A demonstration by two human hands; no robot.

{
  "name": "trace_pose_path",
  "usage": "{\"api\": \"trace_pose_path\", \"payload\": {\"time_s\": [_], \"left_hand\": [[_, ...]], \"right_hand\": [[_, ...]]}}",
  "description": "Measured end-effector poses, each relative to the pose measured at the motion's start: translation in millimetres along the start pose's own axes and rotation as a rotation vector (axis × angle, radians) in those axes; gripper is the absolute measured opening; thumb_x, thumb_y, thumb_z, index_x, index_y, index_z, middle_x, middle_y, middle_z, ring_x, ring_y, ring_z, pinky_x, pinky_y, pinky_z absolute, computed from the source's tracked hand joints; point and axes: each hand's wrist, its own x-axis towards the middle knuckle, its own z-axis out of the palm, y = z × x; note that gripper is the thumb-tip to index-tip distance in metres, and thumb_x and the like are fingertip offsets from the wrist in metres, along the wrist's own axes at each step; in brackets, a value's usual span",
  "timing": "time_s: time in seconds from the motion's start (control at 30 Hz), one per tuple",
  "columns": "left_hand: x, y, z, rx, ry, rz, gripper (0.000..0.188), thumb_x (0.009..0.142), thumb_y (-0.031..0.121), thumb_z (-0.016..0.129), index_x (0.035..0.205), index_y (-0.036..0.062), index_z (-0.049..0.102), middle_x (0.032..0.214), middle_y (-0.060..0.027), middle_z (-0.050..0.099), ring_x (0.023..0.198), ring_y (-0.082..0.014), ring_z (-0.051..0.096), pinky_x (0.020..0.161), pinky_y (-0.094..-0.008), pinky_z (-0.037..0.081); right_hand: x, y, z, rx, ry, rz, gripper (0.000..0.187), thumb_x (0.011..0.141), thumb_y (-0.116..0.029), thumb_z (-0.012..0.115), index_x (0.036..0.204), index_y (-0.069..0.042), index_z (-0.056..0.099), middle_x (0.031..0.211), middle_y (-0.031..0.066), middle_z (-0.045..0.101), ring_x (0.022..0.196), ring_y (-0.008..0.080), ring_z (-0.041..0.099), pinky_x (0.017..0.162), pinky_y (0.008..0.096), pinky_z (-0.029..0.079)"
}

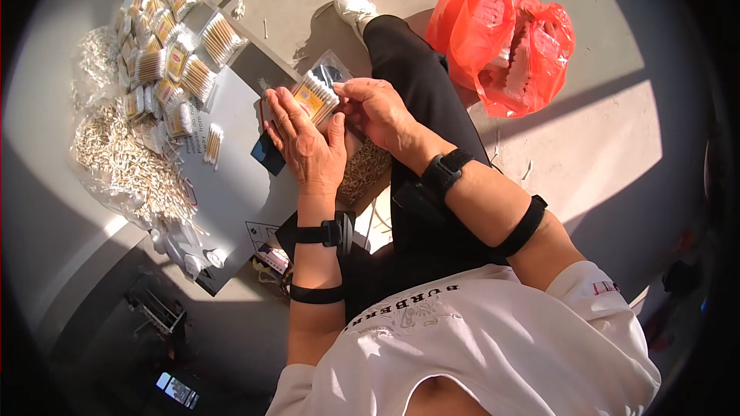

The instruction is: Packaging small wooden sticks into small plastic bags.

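A flat pack of cotton swabs [314, 98] with a yellow label sits between my two hands above the board's right edge. My left hand [310, 146] holds its near-left side, long fingers straight along it and the thumb on the other side. With bent fingers and thumb, my right hand [379, 114] pinches the pack's right end. Clear plastic film [333, 66] sticks out beyond the far end. Beneath my left hand a dark blue card [268, 154] shows in part. Loose swabs fill a box [365, 173] below my wrists, partly hidden by them.
On the grey board [239, 108], left, lie heaped packs of swabs [166, 46], a large pile of loose swabs [127, 150] in clear plastic and a small bundle [213, 145]. A red plastic bag [470, 31] holding pale packs stands right of my leg.
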Motion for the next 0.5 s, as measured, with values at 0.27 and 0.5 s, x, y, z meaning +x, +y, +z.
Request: {"api": "trace_pose_path", "payload": {"time_s": [0.27, 0.5], "left_hand": [[2.0, -2.7, 0.8, 0.008, -0.008, 0.044, 0.09, 0.091, 0.056, 0.048, 0.149, -0.0027, 0.012, 0.154, -0.0266, 0.013, 0.143, -0.0404, 0.016, 0.114, -0.0531, 0.014], [1.1, -5.5, 0.2, 0.018, -0.024, 0.035, 0.09, 0.092, 0.059, 0.043, 0.149, -0.0027, 0.011, 0.154, -0.0274, 0.012, 0.143, -0.0412, 0.016, 0.114, -0.052, 0.013]], "right_hand": [[3.3, 1.4, 2.1, -0.02, -0.078, -0.011, 0.01, 0.085, -0.006, 0.067, 0.075, -0.005, 0.065, 0.067, 0.0014, 0.061, 0.056, 0.0074, 0.054, 0.052, 0.0201, 0.044], [3.5, -7.0, 13.3, 0.041, -0.014, 0.05, 0.014, 0.085, -0.01, 0.068, 0.072, -0.006, 0.065, 0.063, -0.0003, 0.058, 0.054, 0.0061, 0.048, 0.051, 0.0211, 0.04]]}}
